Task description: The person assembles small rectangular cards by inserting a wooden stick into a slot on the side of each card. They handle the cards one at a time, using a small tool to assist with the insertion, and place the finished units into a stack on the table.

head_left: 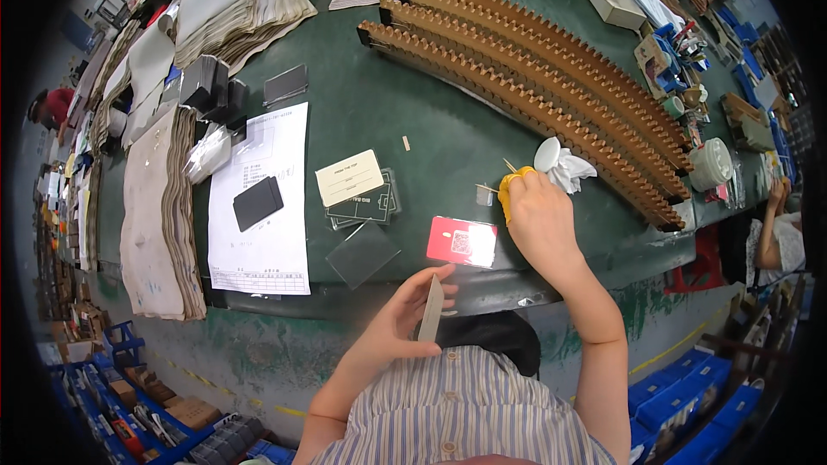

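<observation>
My left hand (403, 320) is closed round a thin pale card (431, 310), which it holds on edge near the table's front edge. Farther right, my right hand (544, 217) has its fingers curled over a crumpled yellow cloth (506, 198); the fingertips are partly hidden. Thin wooden sticks (486, 187) poke out beside the cloth. Between the hands lies a red card (439, 239) with a white printed square. To its left are a clear plastic sheet (363, 254) and a cream card (349, 178) resting on dark green cards (372, 207).
A crumpled white cloth (568, 170) lies behind my right hand. Long brown slotted racks (517, 77) cross the table's far right. At left, black cards (258, 203) rest on a printed paper sheet (258, 258), beside stacked worn sheets (155, 215). Other people work at the right.
</observation>
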`<state>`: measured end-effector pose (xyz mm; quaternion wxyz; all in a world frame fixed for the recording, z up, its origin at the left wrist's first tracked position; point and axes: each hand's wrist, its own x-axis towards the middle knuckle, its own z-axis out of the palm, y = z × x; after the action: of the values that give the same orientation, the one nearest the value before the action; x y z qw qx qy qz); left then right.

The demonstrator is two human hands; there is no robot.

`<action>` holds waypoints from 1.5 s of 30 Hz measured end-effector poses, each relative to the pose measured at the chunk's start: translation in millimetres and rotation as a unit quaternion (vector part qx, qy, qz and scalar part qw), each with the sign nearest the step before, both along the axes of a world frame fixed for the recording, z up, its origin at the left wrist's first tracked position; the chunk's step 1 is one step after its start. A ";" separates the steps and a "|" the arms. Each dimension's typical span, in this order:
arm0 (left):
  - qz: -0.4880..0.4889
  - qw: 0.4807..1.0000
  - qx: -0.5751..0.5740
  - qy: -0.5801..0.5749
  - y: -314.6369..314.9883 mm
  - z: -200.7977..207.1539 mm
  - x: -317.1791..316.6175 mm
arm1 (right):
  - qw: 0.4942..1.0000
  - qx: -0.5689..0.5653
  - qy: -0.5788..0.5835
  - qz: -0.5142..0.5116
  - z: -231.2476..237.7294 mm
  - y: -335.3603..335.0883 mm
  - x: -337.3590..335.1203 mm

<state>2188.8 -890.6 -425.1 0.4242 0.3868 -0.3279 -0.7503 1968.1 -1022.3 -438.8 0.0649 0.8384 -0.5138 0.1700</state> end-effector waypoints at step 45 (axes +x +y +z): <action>-0.068 0.986 -0.125 0.090 -1.2 -26.8 -2.0 | 0.606 0.359 -0.708 0.047 0.4 73.0 -3.6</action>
<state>2186.7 -891.8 -451.9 0.4450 0.2384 -0.4053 -0.7622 1964.5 -949.2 -438.4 -0.6335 0.4349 -0.3790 0.5155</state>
